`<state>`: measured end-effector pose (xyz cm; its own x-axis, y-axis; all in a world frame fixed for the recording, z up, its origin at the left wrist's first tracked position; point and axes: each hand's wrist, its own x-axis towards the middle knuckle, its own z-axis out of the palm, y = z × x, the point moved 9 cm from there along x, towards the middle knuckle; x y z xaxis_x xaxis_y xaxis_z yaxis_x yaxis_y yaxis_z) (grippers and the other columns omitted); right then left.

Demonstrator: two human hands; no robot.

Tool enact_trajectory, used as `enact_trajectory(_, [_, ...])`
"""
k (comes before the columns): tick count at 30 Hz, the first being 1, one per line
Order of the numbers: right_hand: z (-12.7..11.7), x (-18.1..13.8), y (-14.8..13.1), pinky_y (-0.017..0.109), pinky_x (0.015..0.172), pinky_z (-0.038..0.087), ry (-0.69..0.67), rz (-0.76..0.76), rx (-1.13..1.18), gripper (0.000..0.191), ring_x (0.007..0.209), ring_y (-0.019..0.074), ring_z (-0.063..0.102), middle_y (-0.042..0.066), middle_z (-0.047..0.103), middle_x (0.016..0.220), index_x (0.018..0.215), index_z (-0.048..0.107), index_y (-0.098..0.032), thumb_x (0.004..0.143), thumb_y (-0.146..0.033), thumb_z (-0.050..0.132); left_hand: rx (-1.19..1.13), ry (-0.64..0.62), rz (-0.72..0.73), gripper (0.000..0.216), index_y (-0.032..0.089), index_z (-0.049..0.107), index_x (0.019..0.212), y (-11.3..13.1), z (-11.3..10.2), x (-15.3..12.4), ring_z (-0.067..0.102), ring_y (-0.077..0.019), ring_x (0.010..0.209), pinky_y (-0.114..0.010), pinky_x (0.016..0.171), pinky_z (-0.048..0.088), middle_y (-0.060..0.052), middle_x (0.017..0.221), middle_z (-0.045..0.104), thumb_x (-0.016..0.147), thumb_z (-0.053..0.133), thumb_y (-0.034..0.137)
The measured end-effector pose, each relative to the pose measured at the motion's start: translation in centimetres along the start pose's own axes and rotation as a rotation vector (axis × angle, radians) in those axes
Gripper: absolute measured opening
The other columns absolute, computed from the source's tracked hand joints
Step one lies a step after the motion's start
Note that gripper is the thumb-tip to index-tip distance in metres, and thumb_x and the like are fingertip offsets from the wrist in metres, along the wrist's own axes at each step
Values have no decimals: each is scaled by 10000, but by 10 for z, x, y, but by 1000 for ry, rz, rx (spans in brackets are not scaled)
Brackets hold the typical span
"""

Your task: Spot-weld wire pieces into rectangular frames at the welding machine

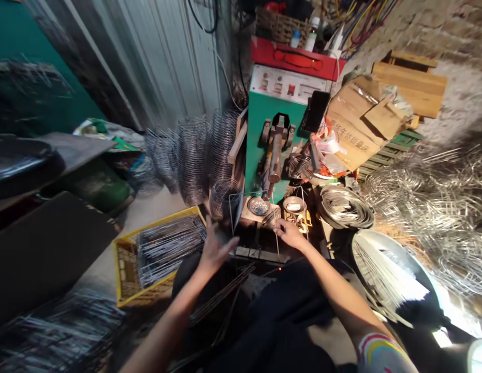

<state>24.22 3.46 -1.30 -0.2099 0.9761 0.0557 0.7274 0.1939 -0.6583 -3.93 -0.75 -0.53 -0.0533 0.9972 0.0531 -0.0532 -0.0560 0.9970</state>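
My right hand [290,234] is closed, its fingers pinching a thin bent wire [278,248] below the welding machine's electrode. My left hand [216,247] has its thumb and fingers spread, with nothing visible between them. Just beyond it stands a bent wire frame [230,212]; whether this joins the wire at my right hand, I cannot tell. In front of both hands is the green and red welding machine [256,124] with its cylindrical arm [275,160]. A round dish of small metal bits [259,206] lies under the arm, and a second dish [294,204] sits to its right.
On the left, a yellow crate [120,274] holds many straight wires. Stacks of wire rings [193,160] stand behind it. To the right are a coil of flat strips [344,207], a basin [423,269] with thin rods and a cardboard box [351,124]. A small orange spark [280,269] glows near my lap.
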Motion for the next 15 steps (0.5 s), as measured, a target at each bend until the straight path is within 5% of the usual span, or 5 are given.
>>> enact_trajectory(3, [14,6,2,290,717,395,63,53,-33,87,723,190,542,11,597,745,775,526,-221,845,-272,534,568,12,474,994,152,326,1534,90,22,47,114,-412,1503,-572,1205,79,-226,1599,253,717,819,428])
enact_trajectory(5, [26,13,4,289,738,396,84,81,-49,81,770,202,565,29,625,792,795,533,-217,864,-258,520,839,-73,540,839,165,428,1481,111,51,76,139,-441,1489,-643,1170,28,-233,1575,316,755,779,396])
enact_trajectory(10, [47,16,12,295,758,407,109,226,-70,107,863,229,611,71,681,896,896,589,-205,915,-236,489,1117,-324,278,197,173,720,916,82,93,126,651,-368,1007,-463,950,445,-165,945,727,825,634,326])
enact_trajectory(12, [46,6,20,291,760,416,114,313,-66,107,894,229,624,71,696,955,946,607,-210,920,-282,532,1137,-427,267,209,166,695,774,65,104,125,673,-341,843,-393,802,484,-139,774,705,830,567,322])
enact_trajectory(15, [21,-21,40,272,782,429,136,339,-65,232,970,216,627,34,698,1073,1032,617,-254,903,-447,606,1162,-461,255,296,170,689,876,40,108,122,653,-288,760,-358,728,479,-97,780,707,826,479,373])
